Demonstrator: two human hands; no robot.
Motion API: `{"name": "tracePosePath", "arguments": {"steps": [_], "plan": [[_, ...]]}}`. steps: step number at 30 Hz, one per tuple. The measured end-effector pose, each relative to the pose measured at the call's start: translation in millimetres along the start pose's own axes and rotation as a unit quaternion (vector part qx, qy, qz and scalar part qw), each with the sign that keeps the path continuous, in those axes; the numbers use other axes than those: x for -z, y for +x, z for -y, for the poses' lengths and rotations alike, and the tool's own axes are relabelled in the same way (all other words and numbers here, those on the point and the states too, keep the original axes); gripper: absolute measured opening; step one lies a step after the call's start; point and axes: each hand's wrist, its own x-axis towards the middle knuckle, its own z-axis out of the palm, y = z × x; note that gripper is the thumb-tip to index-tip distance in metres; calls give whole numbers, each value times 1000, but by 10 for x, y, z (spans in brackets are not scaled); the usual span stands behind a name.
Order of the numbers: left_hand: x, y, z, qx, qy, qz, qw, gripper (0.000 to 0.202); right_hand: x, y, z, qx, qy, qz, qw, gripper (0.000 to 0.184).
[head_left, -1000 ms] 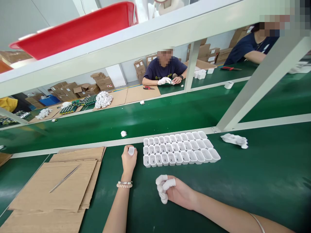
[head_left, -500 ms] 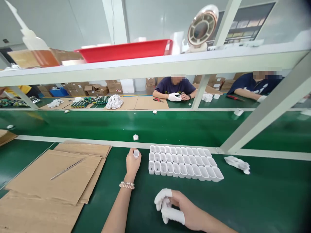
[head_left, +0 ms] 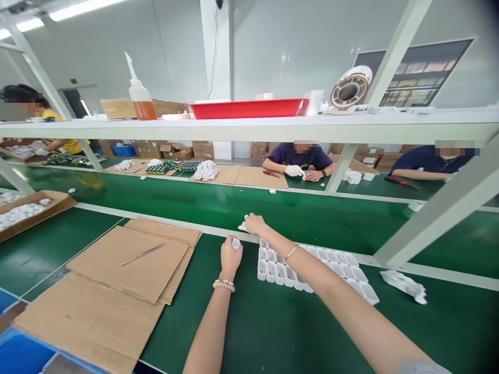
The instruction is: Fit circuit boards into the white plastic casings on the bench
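My left hand (head_left: 231,255) is closed around a small white plastic housing (head_left: 236,244), its open end facing up, just above the green bench. Reaching forward across the rows of housings, my right hand (head_left: 255,224) is at the near edge of the green belt. Its fingers, in white finger cots, are curled over a small white part (head_left: 242,227); the cots partly blend with it. Several rows of open white housings (head_left: 272,271) stand on the bench, partly covered by my right forearm.
Cardboard sheets (head_left: 128,259) with metal tweezers (head_left: 142,254) lie at left. A crumpled white glove (head_left: 404,285) lies at right, near a slanted shelf post (head_left: 440,202). Overhead, the shelf (head_left: 241,133) holds a red tray (head_left: 249,108) and a bottle (head_left: 141,98). Co-workers sit across the belt.
My right hand has moved forward from the near bench to the belt, over the housings, its fingers now on the small white part. My left hand still holds its housing. The view has shifted.
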Motion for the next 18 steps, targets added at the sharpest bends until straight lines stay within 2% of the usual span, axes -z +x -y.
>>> {"name": "tracePosePath", "arguments": {"steps": [4,9,13,18], "plan": [[7,21,28,4,4,-3,1000,8,-106,130,-91,10,-24,25,999,32],[-19,39,45,-1,1,12,1000,8,-157,112,-431,22,-13,49,998,32],[-30,55,54,-7,-8,16,1000,7,-177,41,-631,-34,23,45,998,35],[-5,36,14,-47,-24,2,999,11,-227,-98,-642,-86,101,11,991,32]]}}
